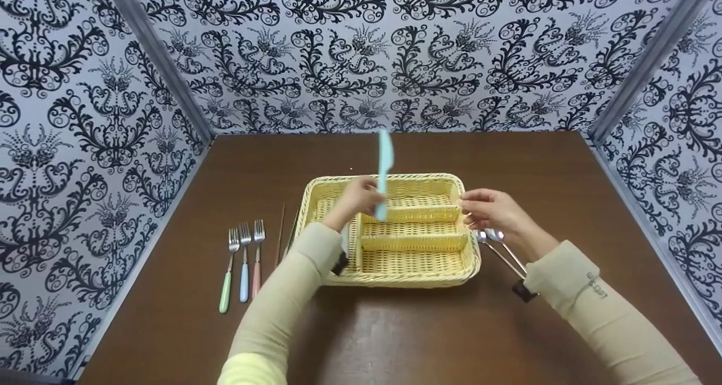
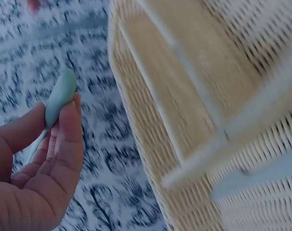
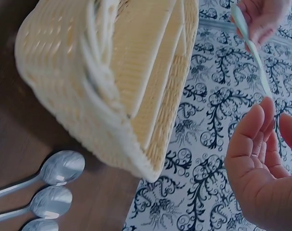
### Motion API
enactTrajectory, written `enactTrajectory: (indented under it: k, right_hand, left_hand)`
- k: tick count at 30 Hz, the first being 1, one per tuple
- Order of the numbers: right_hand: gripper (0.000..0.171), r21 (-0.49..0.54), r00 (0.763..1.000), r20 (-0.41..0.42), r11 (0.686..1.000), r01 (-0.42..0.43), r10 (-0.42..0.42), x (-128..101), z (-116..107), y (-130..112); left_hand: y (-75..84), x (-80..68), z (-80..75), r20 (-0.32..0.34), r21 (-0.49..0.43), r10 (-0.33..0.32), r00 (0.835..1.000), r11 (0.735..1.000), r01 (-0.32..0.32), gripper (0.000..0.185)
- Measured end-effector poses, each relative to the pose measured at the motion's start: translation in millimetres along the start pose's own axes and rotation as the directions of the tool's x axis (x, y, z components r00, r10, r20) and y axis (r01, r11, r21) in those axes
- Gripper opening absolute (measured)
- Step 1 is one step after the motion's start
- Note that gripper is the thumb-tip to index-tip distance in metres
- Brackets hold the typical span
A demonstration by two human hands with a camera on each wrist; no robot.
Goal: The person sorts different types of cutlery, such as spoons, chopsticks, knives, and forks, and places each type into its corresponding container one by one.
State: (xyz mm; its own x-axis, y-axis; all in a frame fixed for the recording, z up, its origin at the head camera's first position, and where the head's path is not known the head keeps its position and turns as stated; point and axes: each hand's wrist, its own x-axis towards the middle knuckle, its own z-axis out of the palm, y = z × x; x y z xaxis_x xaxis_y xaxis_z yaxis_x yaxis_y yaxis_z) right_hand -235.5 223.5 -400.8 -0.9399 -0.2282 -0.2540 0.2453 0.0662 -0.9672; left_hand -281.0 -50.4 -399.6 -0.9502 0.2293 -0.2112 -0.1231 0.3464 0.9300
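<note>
My left hand [image 1: 360,195] pinches the handle of a mint-green table knife [image 1: 385,154] above the divided wicker basket [image 1: 414,282]. The blade points up and away in the head view. In the left wrist view, thumb and fingers close on the rounded handle end [image 2: 60,94]. My right hand [image 1: 496,210] is beside the basket's right rim, its fingers loosely bent with nothing held; the right wrist view shows it apart from the knife [image 3: 252,45]. A pale blue flat utensil [image 2: 257,175] lies in the basket's long left compartment, partly hidden by my left arm in the head view.
Three forks [image 1: 245,266] with green, blue and pink handles lie left of the basket. Thin dark sticks [image 1: 280,235] lie between them and the basket. Right of it are metal spoons [image 3: 63,167], partly under my right hand. Patterned panels [image 1: 361,63] enclose the brown table [image 1: 395,334].
</note>
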Motion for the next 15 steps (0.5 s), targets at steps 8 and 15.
enactTrajectory:
  k: [8, 15]
  right_hand:
    - [0.014, -0.043, 1.0, -0.021, 0.999, 0.019, -0.02, -2, -12, 7]
    - [0.01, -0.069, 1.0, 0.002, 0.997, 0.021, -0.021, -4, -17, 9]
  left_hand:
    - [-88.5, 62.2, -49.8, -0.038, 0.157, -0.199, 0.979, 0.966, 0.203, 0.013]
    - [-252.0, 194.2, -68.3, 0.005, 0.768, -0.344, 0.939, 0.603, 0.217, 0.015]
